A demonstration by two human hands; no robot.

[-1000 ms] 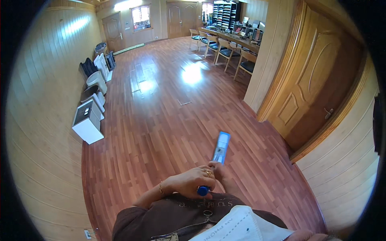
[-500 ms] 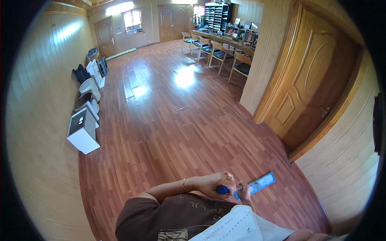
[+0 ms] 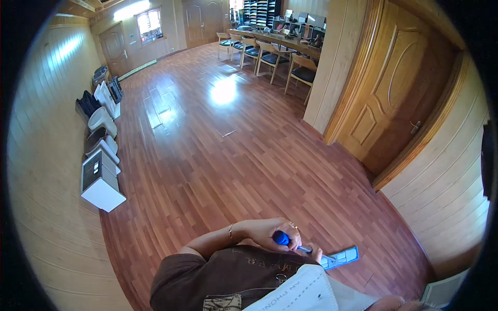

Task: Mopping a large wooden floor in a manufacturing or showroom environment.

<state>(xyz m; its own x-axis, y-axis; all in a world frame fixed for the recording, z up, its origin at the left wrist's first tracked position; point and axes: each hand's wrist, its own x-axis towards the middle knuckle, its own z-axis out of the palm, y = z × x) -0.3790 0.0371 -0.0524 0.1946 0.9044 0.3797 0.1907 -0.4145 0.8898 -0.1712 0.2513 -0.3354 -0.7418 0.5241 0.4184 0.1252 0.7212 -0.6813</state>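
Both of my hands are on the handle of a flat mop (image 3: 346,256), whose wide blue-and-white head lies on the wooden floor at the lower right. My left hand (image 3: 282,234), below a thin bracelet, is closed around the top of the handle, and the blue end cap sticks out of the fist. Lower down the grey pole, my right hand (image 3: 314,252) grips it just above the mop head. My clothing hides most of the right forearm and the near end of the mop head.
Along the left wall stand a white cabinet (image 3: 104,194), a white toilet bowl (image 3: 102,122) and several other items. A wooden door (image 3: 397,98) is shut on the right. Several chairs (image 3: 301,72) line a long desk farther back. A pale panel (image 3: 446,290) shows at the lower right.
The mop head has moved nearer to my body, and my right hand has shifted with it. The room has slid left in the view, bringing the pale panel in at the lower right.
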